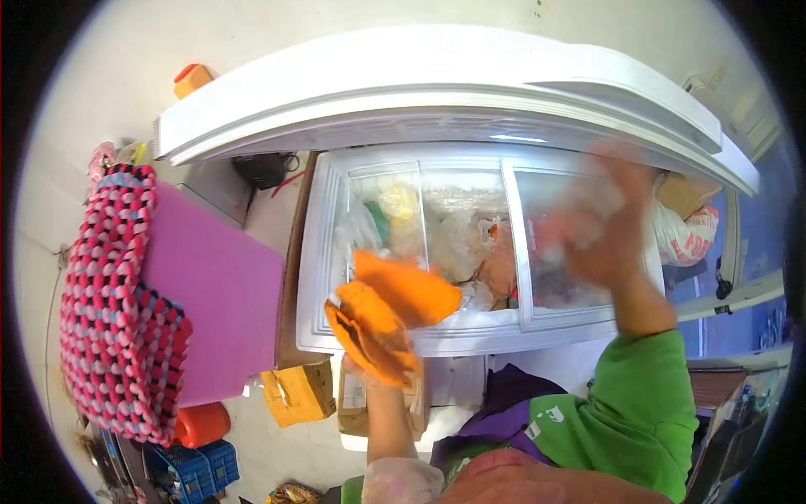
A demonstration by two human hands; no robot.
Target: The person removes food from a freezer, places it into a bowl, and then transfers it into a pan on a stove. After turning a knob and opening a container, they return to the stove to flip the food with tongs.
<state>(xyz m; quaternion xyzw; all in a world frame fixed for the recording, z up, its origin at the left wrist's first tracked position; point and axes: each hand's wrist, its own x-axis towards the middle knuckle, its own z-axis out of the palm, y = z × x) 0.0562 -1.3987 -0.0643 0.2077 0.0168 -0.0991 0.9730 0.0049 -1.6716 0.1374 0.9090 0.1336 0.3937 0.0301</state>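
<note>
An open chest freezer (395,336) lies in front of me, its white lid (437,67) raised. My left hand (374,370) is closed on an orange cloth (382,315), which hangs folded over the freezer's front left edge and hides most of the fingers. My right hand (609,227) is raised over the freezer's right side, blurred by motion, with its fingers apart and nothing visible in it. Inside, plastic bags (457,244) of food lie beside a yellow bundle (399,202). A sliding glass panel (558,244) covers the right part.
To the left, a woven pink and black mat (109,294) hangs by a pink surface (214,294). Cardboard boxes (298,393), a red container (201,424) and a blue crate (193,470) stand on the floor. A white plastic bag (684,235) is at the freezer's right.
</note>
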